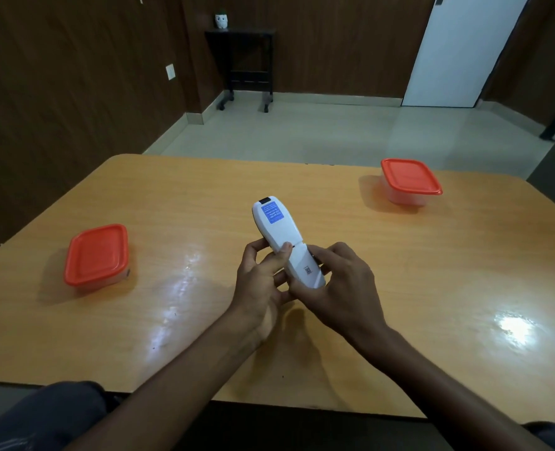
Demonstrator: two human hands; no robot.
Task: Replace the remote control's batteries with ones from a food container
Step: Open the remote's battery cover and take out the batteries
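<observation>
Both hands grip the white remote above the middle of the desk, back side up. Fingers of the left hand curl around its near half with the thumb pressed on the back; the right hand clasps the near end and the battery cover. Two red-lidded food containers sit shut on the desk, one at nine o'clock of the remote, one at two o'clock.

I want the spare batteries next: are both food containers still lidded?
Yes. Each food container has its orange lid seated flat on top; neither is being touched. Contents cannot be seen.
</observation>
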